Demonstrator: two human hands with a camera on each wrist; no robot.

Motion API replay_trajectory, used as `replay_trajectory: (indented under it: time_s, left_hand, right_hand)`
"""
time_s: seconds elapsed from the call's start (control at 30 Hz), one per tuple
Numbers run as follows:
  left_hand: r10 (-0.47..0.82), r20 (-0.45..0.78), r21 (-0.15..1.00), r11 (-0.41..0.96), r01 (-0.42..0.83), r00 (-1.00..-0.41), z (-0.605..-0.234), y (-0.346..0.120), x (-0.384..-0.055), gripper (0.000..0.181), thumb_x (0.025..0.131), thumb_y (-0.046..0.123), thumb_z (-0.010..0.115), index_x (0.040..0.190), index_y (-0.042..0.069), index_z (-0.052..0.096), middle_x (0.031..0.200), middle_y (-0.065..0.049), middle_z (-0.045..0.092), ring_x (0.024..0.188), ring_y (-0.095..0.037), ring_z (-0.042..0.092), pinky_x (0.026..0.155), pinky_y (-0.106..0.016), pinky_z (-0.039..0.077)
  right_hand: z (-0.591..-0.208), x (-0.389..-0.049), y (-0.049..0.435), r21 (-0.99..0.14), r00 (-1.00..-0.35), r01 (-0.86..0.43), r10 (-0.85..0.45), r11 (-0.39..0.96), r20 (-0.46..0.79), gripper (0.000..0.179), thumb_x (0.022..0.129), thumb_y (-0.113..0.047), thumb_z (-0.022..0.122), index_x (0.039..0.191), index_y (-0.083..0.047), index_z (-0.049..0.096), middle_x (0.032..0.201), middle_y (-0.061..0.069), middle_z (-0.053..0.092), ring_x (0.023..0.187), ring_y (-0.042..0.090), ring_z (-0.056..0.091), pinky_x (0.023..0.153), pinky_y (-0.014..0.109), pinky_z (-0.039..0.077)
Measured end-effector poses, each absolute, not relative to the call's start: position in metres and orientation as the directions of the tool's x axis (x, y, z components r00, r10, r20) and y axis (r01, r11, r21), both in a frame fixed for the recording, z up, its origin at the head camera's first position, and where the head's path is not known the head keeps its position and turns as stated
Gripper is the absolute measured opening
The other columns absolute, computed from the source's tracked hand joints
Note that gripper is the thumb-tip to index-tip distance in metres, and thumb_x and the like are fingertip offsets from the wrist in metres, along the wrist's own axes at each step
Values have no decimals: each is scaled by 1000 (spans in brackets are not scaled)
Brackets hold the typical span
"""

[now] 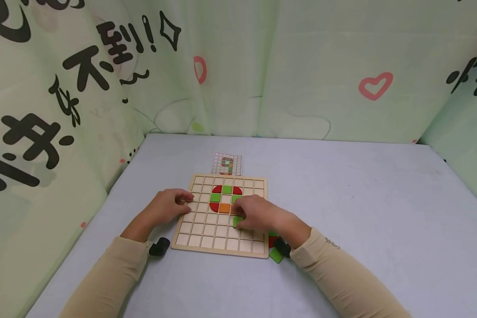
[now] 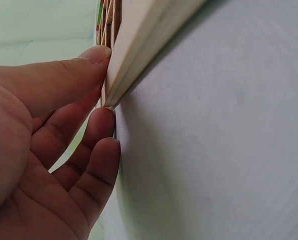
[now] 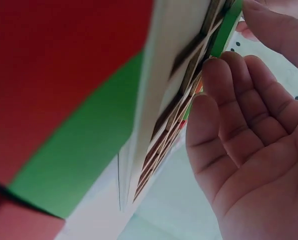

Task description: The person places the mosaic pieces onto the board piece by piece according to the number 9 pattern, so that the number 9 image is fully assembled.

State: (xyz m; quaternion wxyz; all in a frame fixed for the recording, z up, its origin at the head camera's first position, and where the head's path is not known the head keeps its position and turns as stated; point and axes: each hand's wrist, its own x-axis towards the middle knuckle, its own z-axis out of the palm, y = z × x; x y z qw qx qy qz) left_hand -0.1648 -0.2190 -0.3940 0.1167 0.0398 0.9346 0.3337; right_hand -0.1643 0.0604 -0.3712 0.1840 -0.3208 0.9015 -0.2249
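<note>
A square wooden grid board [image 1: 200, 251] lies on the table. Red rounded pieces, green squares and an orange square [image 1: 224, 208] form a ring in its upper middle cells. At the board's left edge, my left hand [image 1: 168, 205] holds the rim; the left wrist view shows the thumb [image 2: 84, 62] against the wooden frame and the fingers beside it. Over the board's right half, my right hand [image 1: 258, 213] pinches a green square tile [image 1: 237, 221]. That tile [image 3: 226, 30] appears tilted between thumb and fingertips in the right wrist view. The hand covers some cells.
A small printed pattern card [image 1: 232, 163] lies behind the board. By its right edge are loose pieces, including a green tile [image 1: 276, 255] and a red piece [image 1: 272, 241], partly hidden by the right wrist camera [image 1: 282, 247]. A printed curtain [image 1: 302, 66] hangs behind the table.
</note>
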Motion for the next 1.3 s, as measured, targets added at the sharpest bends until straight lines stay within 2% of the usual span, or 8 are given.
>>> replay_trajectory:
  time_s: [0.2,0.4,0.7,1.3]
  left_hand:
    - [151,-184,630,776,2,-971,-394,-219,-164,32,90,12,73,121,7,69,115,-6,68,101,-24,59,87,-41,49]
    - [147,-187,632,775,-5,-971,-393,-218,-164,32,90,12,73,121,6,69,115,-6,68,101,-24,59,87,-41,49]
    - [132,-201,631,775,-25,-971,-394,-218,-164,33,90,13,73,122,7,68,117,-6,67,103,-24,59,88,-41,49]
    - [137,-205,630,777,-23,-969,-391,-217,-162,33,90,12,73,122,6,68,115,-6,67,101,-24,58,86,-41,49]
  right_hand:
    - [-370,-164,62,-524,-718,-483,-660,702,-221,24,87,-12,74,110,-9,66,88,-2,57,85,17,52,77,33,46]
    - [-370,-165,65,-518,-712,-496,-668,698,-218,22,88,-7,71,109,-8,66,93,-4,58,88,17,52,81,32,46]
    - [-371,-165,64,-533,-717,-489,-666,690,-203,18,90,-8,71,107,-9,66,91,-4,59,87,17,53,80,32,47]
    - [-374,-166,62,-552,-748,-474,-644,686,-159,17,88,-6,74,103,-9,67,90,-3,60,85,15,55,79,30,49]
